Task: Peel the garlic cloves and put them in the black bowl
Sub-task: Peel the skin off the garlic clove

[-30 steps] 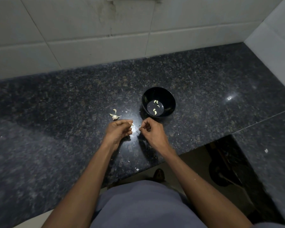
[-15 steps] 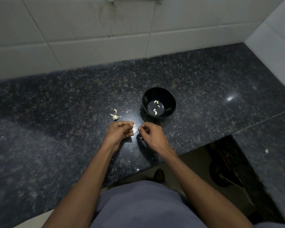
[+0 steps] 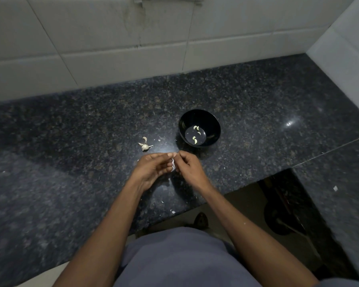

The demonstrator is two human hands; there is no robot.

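Both hands meet at the frame's centre: our left hand and right hand pinch a white garlic clove between curled fingertips. We see the granite counter beneath, the black bowl up-right holding peeled cloves, and garlic scraps up-left.

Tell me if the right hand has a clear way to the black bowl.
Probably yes: the black bowl sits just beyond the right hand, with bare counter between. But it is busy pinching the garlic clove.
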